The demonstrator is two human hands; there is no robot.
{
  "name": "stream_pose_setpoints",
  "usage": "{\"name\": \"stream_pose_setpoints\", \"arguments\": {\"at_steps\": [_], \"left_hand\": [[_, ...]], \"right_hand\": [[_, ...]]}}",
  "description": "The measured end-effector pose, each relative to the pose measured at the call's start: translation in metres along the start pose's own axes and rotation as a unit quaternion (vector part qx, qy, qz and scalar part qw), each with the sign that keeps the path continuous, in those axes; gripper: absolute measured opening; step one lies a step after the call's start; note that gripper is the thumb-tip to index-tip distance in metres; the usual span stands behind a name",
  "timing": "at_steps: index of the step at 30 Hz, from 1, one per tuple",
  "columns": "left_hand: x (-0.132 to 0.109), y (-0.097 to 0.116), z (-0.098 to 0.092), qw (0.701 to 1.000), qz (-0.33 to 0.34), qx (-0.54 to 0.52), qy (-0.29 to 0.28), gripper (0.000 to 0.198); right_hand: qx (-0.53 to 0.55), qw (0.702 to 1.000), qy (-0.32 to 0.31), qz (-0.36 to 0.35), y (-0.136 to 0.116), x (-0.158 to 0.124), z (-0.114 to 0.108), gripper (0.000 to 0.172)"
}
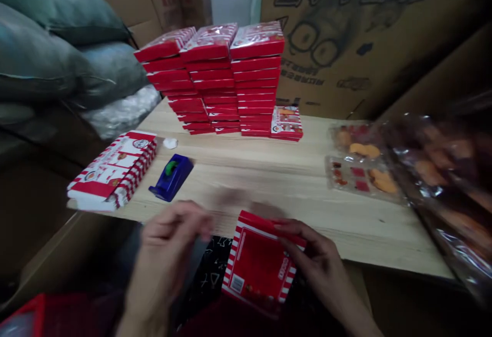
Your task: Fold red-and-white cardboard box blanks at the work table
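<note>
- Right hand (320, 259): nearer, fingers pinched on red box (257, 261)
- Box lay left-below those fingers, long axis unclear
- Left hand (171, 244): apart, fingers curled, blurred; couldn't tell hold

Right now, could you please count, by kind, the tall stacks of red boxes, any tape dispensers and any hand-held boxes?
Tall stacks of red boxes: 3
Tape dispenser: 1
Held box, in the right hand: 1
Total: 5

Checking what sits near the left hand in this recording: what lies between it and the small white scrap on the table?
The blue tape dispenser lies between the left hand and the small white scrap, as the head view shows.
</note>
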State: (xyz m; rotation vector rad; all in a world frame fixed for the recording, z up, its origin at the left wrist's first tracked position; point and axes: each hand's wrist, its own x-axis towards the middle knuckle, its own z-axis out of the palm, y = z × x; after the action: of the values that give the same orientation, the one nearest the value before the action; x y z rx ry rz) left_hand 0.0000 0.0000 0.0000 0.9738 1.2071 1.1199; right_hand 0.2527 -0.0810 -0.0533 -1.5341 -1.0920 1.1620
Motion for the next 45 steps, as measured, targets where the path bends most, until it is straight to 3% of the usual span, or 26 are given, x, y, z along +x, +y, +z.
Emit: {"name": "stream_pose_setpoints", "arguments": {"at_steps": [3, 5, 11, 16, 18, 23, 29, 32, 35, 38, 41, 43, 45], "left_hand": [[-0.016, -0.036, 0.034, 0.993, -0.098, -0.013, -0.06, 0.013], [-0.026, -0.055, 0.047, 0.989, -0.134, -0.004, -0.06, 0.017], [-0.036, -0.075, 0.05, 0.988, -0.154, -0.018, 0.021, 0.025], [-0.035, -0.076, 0.048, 0.982, -0.17, -0.075, -0.009, 0.086], [-0.034, -0.076, 0.048, 0.982, -0.174, -0.073, -0.017, 0.094], [-0.03, -0.083, 0.046, 0.983, -0.177, -0.045, 0.007, 0.093], [-0.028, -0.089, 0.049, 0.985, -0.163, -0.049, 0.016, 0.09], [-0.029, -0.09, 0.049, 0.987, -0.158, -0.015, 0.006, 0.088], [-0.026, -0.089, 0.04, 0.983, -0.132, 0.126, -0.011, 0.077], [-0.014, -0.084, 0.023, 0.94, -0.055, 0.337, -0.029, 0.062], [0.002, -0.069, 0.007, 0.919, 0.026, 0.374, -0.12, 0.053], [0.006, -0.052, 0.0, 0.921, 0.041, 0.325, -0.214, 0.034], [0.004, -0.029, -0.003, 0.915, 0.037, 0.297, -0.271, 0.019]], "right_hand": [[0.012, 0.999, 0.032, -0.027, 0.012, -0.006, 0.02, 0.013], [0.016, 0.999, 0.04, -0.033, 0.024, -0.012, 0.036, 0.015], [-0.013, 0.997, 0.032, -0.069, 0.041, -0.022, 0.058, 0.022], [-0.047, 0.993, 0.019, -0.111, 0.042, -0.019, 0.059, 0.024], [-0.05, 0.992, 0.012, -0.113, 0.041, -0.019, 0.06, 0.024], [-0.065, 0.995, 0.026, -0.077, 0.04, -0.022, 0.059, 0.032], [-0.137, 0.973, -0.065, -0.172, 0.043, -0.016, 0.052, 0.052], [-0.132, 0.972, -0.071, -0.182, 0.048, -0.014, 0.049, 0.054], [-0.104, 0.985, -0.064, -0.123, 0.05, -0.01, 0.047, 0.048], [-0.064, 0.993, -0.05, -0.085, 0.046, -0.005, 0.043, 0.039], [-0.039, 0.992, -0.063, -0.098, 0.031, -0.005, 0.036, 0.037], [-0.038, 0.989, -0.085, -0.112, 0.016, -0.009, 0.029, 0.037], [-0.029, 0.989, -0.091, -0.112, -0.001, -0.015, 0.019, 0.032]]}}
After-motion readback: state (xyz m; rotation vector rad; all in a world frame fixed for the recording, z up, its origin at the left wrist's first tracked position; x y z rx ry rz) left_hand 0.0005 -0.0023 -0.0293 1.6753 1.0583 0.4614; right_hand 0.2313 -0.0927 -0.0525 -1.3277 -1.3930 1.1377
